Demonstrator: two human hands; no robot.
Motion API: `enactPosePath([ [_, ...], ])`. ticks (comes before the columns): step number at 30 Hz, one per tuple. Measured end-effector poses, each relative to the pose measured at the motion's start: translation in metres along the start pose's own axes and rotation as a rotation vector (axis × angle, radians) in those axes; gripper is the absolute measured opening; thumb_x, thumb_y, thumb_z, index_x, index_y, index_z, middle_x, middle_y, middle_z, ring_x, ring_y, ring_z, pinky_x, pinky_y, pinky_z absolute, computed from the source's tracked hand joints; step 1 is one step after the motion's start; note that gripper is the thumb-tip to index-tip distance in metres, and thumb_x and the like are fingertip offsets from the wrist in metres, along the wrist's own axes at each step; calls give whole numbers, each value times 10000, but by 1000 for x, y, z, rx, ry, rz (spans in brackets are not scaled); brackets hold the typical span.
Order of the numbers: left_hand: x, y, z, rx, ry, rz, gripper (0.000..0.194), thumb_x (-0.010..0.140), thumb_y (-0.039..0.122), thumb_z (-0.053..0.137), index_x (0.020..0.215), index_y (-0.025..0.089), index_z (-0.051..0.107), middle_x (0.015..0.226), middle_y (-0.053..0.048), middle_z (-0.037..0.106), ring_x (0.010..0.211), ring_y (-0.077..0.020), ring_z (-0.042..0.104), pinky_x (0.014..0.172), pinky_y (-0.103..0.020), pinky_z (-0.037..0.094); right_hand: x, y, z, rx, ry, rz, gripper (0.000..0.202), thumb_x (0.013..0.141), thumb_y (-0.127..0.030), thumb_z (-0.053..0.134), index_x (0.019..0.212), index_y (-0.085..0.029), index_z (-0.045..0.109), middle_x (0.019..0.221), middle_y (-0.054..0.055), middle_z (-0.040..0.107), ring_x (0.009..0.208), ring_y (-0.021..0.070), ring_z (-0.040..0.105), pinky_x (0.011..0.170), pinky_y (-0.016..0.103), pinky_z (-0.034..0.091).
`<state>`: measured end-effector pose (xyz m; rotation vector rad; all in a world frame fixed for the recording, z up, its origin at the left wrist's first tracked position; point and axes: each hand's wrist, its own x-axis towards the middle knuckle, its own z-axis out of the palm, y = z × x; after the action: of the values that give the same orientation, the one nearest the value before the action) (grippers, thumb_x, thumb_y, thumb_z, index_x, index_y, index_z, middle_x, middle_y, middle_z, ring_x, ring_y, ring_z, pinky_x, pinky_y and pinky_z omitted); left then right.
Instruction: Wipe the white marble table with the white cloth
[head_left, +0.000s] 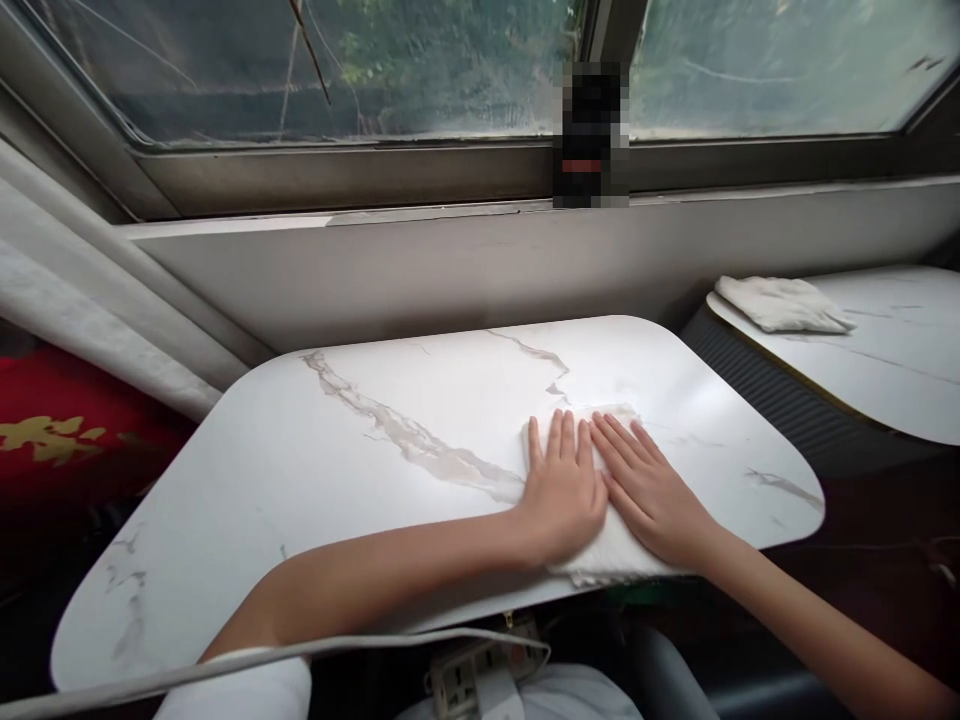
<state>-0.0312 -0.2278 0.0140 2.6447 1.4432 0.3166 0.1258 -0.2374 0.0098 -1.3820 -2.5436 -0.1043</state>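
Note:
A white cloth (619,550) lies flat near the front edge of a white marbled table (420,400), right of its middle. My left hand (564,495) rests palm down on the cloth's left part, fingers stretched out and pointing away from me. Beside it, my right hand (652,490) presses flat on the cloth too, its fingers slanting up and to the left. The two hands touch or nearly touch near the thumbs. Part of the cloth is hidden under both palms.
A second marbled table (892,340) at the right bears a folded white cloth (784,303). Windows and a sill (375,215) run behind. A power strip (465,680) and a pale cable (360,642) are at the front. Red fabric (67,440) shows at the left.

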Motion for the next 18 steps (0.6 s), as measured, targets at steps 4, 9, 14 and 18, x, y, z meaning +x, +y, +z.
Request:
enactPosePath([
  [4,4,22,3,-76,-23,73,599,945,358,206,1430,6,199,1503,-204,139,1392,-300,13,1107,-563,15,-23,14,-5,-7,-10,49,617,951,-267,228,1455,-246,-127,1525,34,163,1385,198,161,1117,483,225],
  [9,53,12,6,-109,-124,11,591,928,324,222,1437,26,185,1510,-167,145,1396,-272,44,1108,-547,16,5,48,8,-83,-38,116,587,920,-224,211,1480,-164,45,1492,74,275,1376,187,199,1113,462,226],
  [14,120,-40,6,-55,-134,-33,563,915,279,247,1442,87,204,1513,-113,181,1395,-218,109,1119,-493,24,83,80,25,-103,-64,186,560,894,-241,228,1432,-91,268,1473,116,310,1370,213,224,1108,451,204],
  [18,162,-82,10,-17,19,-102,528,927,259,221,1428,96,262,1492,-108,257,1381,-205,177,1126,-462,36,151,104,37,-70,-86,185,557,882,-234,247,1403,-47,315,1474,131,302,1367,217,236,1111,425,182],
])
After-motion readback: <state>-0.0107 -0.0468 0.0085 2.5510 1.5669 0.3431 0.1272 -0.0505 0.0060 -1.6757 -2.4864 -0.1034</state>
